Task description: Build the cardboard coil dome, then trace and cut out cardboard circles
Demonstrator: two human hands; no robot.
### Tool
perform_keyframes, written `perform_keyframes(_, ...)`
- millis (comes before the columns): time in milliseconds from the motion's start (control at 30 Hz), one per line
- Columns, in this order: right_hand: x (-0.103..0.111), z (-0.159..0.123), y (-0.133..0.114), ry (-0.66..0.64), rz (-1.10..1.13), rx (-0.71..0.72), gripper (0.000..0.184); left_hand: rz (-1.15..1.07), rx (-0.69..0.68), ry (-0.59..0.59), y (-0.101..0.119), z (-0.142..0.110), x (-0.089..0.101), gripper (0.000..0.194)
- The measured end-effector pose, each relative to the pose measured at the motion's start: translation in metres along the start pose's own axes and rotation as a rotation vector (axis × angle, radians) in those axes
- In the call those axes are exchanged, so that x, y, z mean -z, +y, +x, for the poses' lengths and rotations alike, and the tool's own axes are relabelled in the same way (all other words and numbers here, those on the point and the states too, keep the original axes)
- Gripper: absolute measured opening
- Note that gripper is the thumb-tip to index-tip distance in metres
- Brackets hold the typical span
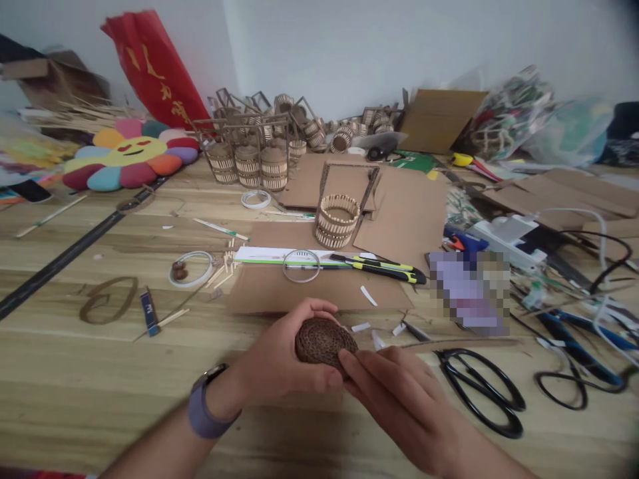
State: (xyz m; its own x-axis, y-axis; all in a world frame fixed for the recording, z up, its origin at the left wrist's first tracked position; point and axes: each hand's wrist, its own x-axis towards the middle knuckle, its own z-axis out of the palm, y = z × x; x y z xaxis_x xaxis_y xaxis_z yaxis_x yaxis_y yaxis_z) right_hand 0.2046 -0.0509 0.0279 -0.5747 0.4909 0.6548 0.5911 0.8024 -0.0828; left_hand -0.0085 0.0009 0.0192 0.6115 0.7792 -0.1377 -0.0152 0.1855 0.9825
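Between my hands, near the front of the table, is a round brown coil of corrugated cardboard strip point(324, 340). My left hand point(284, 356) curls around its left side, thumb along the near edge and fingers along the far one. The fingers of my right hand point(399, 392) are pressed together against the coil's right edge; the right thumb is hidden. Beyond them, a small bucket point(338, 221) of pale wooden sticks with a tall brown handle stands upright on cardboard. A clear ring point(301, 266) and a yellow-black utility knife point(384, 267) lie in between.
Black-handled scissors point(482, 392) lie to the right, near blue-handled pliers point(584, 346) and a white power strip point(514, 239) with cables. Several finished buckets point(247, 163) stand at the back. On the left are a tape roll point(190, 269) and a flower cushion point(132, 153).
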Motion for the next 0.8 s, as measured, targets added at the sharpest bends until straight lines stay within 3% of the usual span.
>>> perform_keyframes(133,0.003,0.002,-0.005,-0.021,0.118,-0.08,0.026,-0.071,-0.059,-0.003,-0.003,-0.002,-0.001,0.086)
perform_keyframes(500,0.005,0.002,-0.005,0.003,0.354,-0.223,0.023,-0.293,-0.126,-0.191,0.004,-0.006,0.0,0.079)
perform_keyframes(800,0.005,0.008,0.0,0.048,0.185,-0.153,0.022,-0.433,-0.135,-0.25,0.006,-0.011,-0.002,0.08)
